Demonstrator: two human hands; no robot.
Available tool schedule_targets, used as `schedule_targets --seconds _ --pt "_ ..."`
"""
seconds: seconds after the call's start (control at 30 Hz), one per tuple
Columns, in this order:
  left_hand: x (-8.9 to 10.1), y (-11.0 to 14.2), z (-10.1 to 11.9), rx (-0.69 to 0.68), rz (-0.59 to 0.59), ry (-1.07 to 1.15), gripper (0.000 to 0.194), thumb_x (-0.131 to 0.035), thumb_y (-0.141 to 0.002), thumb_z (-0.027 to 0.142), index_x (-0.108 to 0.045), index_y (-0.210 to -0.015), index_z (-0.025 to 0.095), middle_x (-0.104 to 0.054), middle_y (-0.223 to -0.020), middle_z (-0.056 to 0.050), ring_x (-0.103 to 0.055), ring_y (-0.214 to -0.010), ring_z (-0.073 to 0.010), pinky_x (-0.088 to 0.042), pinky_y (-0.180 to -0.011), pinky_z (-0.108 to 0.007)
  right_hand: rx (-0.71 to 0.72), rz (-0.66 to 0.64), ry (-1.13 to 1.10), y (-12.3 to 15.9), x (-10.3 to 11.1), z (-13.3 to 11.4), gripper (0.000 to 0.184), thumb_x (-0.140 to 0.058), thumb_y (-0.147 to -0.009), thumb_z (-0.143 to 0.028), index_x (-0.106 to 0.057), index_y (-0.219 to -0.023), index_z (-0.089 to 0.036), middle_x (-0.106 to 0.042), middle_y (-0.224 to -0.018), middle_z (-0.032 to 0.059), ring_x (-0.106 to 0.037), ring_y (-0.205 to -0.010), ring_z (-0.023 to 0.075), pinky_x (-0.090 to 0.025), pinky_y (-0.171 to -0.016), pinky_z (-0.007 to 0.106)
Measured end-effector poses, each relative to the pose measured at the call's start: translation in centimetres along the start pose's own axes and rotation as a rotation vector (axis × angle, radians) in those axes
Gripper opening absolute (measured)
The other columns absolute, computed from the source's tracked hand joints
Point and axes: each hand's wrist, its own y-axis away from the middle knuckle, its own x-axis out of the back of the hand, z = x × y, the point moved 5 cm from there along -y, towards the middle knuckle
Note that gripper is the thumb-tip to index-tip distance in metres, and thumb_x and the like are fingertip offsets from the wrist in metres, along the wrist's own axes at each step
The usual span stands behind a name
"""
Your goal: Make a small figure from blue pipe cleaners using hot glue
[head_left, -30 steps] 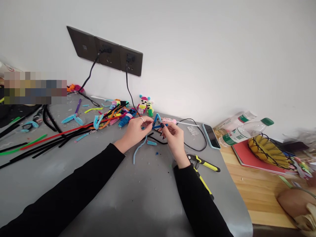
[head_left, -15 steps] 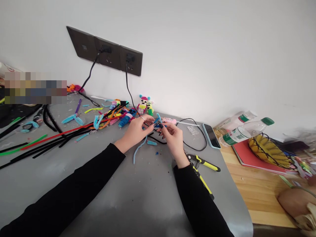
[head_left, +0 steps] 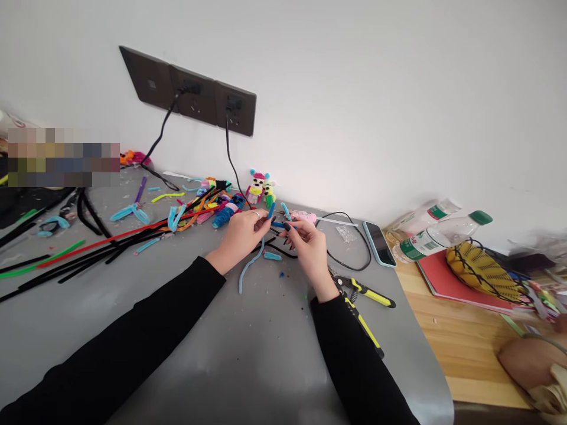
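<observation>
My left hand (head_left: 245, 231) is closed, its fingertips pinching a dark blue pipe cleaner (head_left: 277, 224) above the grey table. On the right, my right hand (head_left: 306, 237) grips the same blue piece between thumb and fingers. One blue end points up beside the left fingertips. A light blue pipe cleaner (head_left: 248, 273) trails down onto the table below the left hand, and a short light blue piece (head_left: 272, 256) lies between the hands. Just behind the fingers rests a pink item (head_left: 305, 217), partly covered by the right hand.
Pliers with yellow-black handles (head_left: 361, 313) lie beside my right sleeve. Behind them are a phone (head_left: 379, 243) and a black cable (head_left: 354, 268). Fuzzy dolls (head_left: 257, 186) stand by the wall. Loose pipe cleaners (head_left: 119, 239) cover the left side. Bottles (head_left: 427, 242) stand at right.
The blue pipe cleaner has shifted between my fingers, and one end now sticks up by my left fingertips. My hands stay in nearly the same place.
</observation>
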Motion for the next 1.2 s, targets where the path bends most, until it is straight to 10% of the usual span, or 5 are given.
schedule_targets --seconds 0.4,0.97,1.2 --pt "0.7 0.2 -0.6 0.248 0.138 0.284 0.025 -0.056 -0.092 0.042 -0.065 -0.082 0.02 -0.078 -0.073 -0.006 -0.076 -0.063 -0.0229 -0.061 -0.064 -0.031 -0.011 -0.027 0.061 0.1 -0.3 0.0 0.034 -0.072 -0.085 -0.056 -0.074 -0.086 -0.022 -0.076 -0.074 0.0058 -0.062 -0.061 0.0186 -0.053 -0.06 0.033" --pt "0.9 -0.2 -0.1 0.145 0.067 0.097 0.021 -0.058 -0.089 0.038 -0.067 -0.079 0.022 -0.076 -0.07 -0.004 -0.07 -0.062 -0.02 -0.056 -0.063 -0.028 0.021 -0.007 0.091 0.0 0.1 -0.2 0.03 -0.07 -0.087 -0.053 -0.072 -0.088 -0.023 -0.074 -0.073 0.0042 -0.062 -0.061 0.0179 -0.053 -0.062 0.033" --pt "0.3 0.0 -1.4 0.281 0.121 0.409 0.031 -0.064 -0.089 0.05 -0.066 -0.082 0.02 -0.076 -0.071 -0.007 -0.074 -0.062 -0.0226 -0.063 -0.062 -0.033 -0.005 -0.015 0.052 -0.2 0.0 0.1 0.033 -0.071 -0.085 -0.055 -0.07 -0.085 -0.022 -0.073 -0.071 0.0036 -0.058 -0.058 0.0162 -0.05 -0.059 0.032"
